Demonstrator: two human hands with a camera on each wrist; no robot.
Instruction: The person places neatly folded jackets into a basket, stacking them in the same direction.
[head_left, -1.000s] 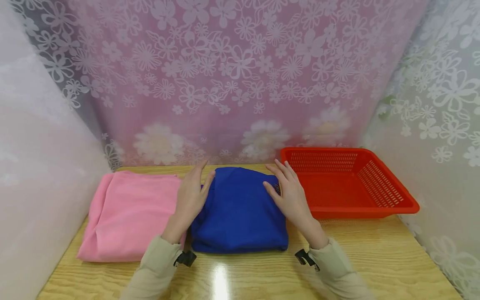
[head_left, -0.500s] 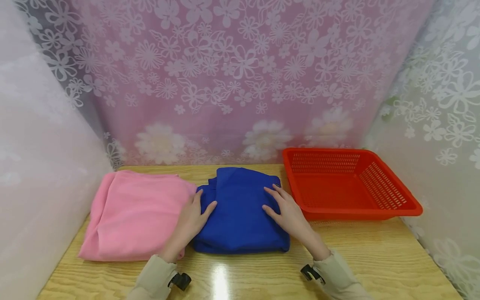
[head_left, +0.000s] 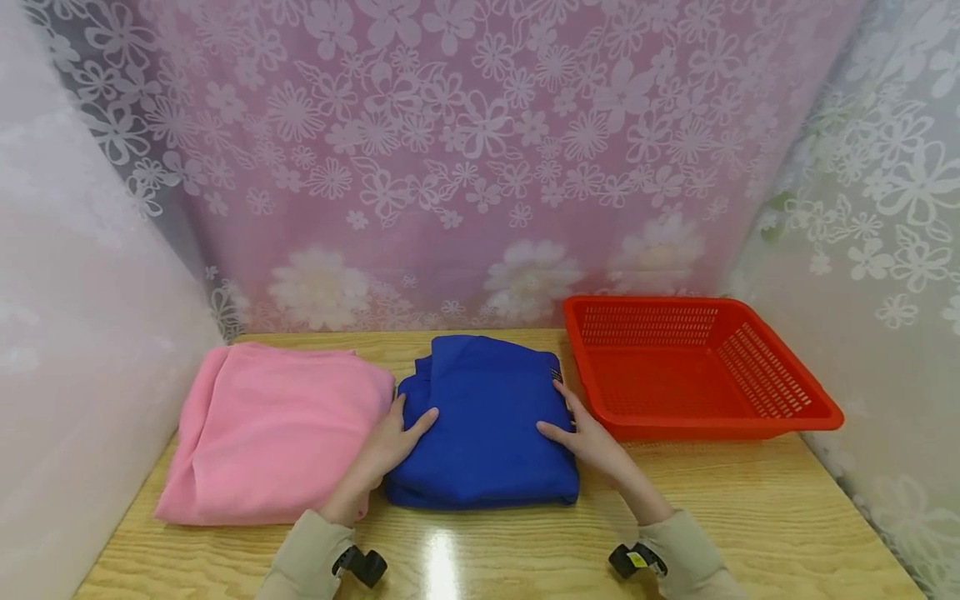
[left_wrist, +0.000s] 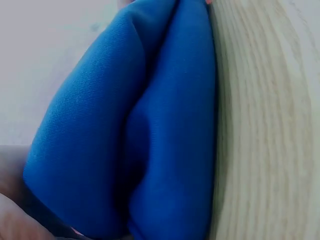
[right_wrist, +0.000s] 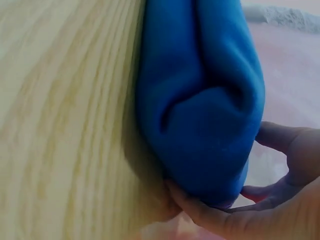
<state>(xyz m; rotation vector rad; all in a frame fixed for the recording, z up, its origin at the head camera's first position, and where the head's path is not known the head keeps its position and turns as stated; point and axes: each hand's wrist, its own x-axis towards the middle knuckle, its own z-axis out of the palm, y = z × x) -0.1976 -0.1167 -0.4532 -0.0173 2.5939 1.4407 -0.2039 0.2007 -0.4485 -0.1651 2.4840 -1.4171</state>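
A folded blue garment (head_left: 491, 425) lies in the middle of the table, with a small dark printed patch near its far right corner. My left hand (head_left: 386, 446) holds its left side, thumb on top and fingers down along the edge; in the left wrist view the fabric hides most of those fingers. On the opposite side, my right hand (head_left: 596, 442) grips the edge. The right wrist view shows the right thumb over the top of the folded layers and fingers (right_wrist: 200, 210) reaching round the lower edge, by the table surface.
Left of the blue garment, close by my left hand, lies a folded pink cloth (head_left: 277, 433). A red plastic basket (head_left: 720, 425) with perforated walls stands at the back right. Flowered curtains (head_left: 480, 167) enclose the wooden table (head_left: 517, 550) behind and at the sides.
Both hands have come down from above the blue garment to its left and right sides. The right hand has shifted outward from the top onto the right edge. The garment keeps its place.
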